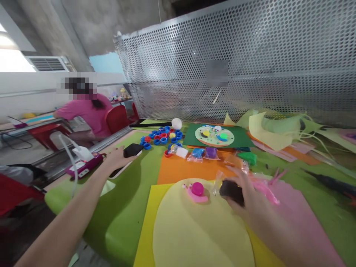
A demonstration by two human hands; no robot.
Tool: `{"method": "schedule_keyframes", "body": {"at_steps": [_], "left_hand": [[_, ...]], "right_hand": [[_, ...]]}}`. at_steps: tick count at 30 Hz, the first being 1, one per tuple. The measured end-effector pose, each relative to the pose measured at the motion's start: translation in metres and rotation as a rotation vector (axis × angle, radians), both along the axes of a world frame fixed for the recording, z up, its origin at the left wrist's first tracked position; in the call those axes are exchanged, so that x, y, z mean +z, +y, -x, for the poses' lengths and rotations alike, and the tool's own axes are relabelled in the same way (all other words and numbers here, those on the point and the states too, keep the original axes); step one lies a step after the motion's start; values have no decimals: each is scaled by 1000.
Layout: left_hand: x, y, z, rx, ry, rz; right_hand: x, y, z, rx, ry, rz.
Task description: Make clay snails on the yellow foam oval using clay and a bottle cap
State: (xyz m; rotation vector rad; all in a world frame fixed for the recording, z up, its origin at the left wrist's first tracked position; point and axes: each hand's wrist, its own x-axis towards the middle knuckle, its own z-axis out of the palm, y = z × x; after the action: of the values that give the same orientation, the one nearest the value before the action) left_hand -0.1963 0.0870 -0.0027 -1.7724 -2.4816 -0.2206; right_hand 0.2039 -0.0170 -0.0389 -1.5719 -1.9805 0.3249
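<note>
My left hand (116,158) is at the left edge of the green table, closed round a black phone-like object (132,150) with a pale edge; one finger lies across its face. In my right hand (246,189) is a dark lump of modelling clay (231,191), held over the right side of a pale yellow paper circle (200,230). Clear wrapping shows beside the lump. On the circle's upper part sits a small snail (196,193) with a pink body and a magenta round shell. The circle lies on a yellow sheet (147,226).
Several bottle caps (164,139) and clay packets (210,152) lie beyond the circle. A decorated disc (214,135) rests on green card. Paper scraps (269,129) and a dark pointed tool (330,181) are right. A purple power strip (85,167) stands left; a person (89,115) sits behind.
</note>
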Motion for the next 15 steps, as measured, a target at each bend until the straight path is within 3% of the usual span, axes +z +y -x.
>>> {"method": "schedule_keyframes", "body": {"at_steps": [8,15], "left_hand": [[6,-6,-1,71,-27,35],[1,-41,-15,61,46,-207]], "right_hand": [[1,-3,4,36,46,7],[1,0,4,37,84,0]]}}
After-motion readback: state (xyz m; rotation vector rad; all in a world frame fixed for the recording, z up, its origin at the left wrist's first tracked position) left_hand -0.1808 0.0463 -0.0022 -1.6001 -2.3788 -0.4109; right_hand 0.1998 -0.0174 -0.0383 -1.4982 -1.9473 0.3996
